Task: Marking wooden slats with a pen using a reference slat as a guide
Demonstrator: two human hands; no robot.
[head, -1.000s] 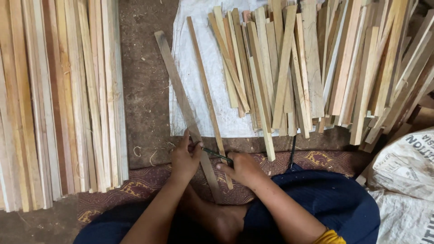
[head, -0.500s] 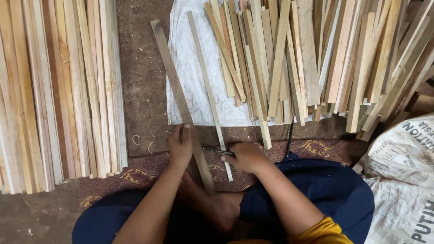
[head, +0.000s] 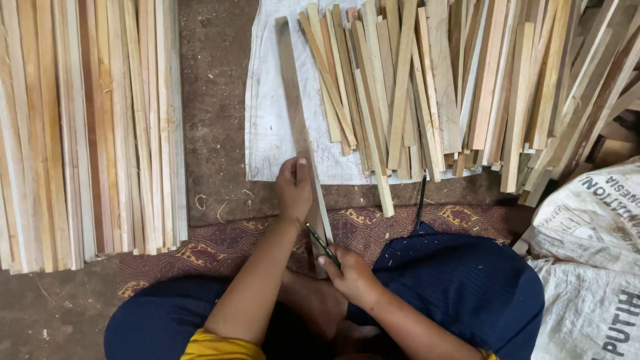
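Observation:
A long thin wooden slat lies lengthwise in front of me, running from the white sheet down to my lap. My left hand presses on the slat about two thirds of the way down it. My right hand holds a dark green pencil with its tip against the slat's near end. I sit cross-legged in dark blue trousers on a patterned red mat.
A loose heap of short wooden slats lies on the white sheet at the upper right. A neat row of long slats covers the floor at left. A white printed sack sits at right. A dark thin tool lies by my knee.
The two slats under my hands have become one, lying straighter. My left hand slid up along it; my right hand dropped toward its near end with the pencil.

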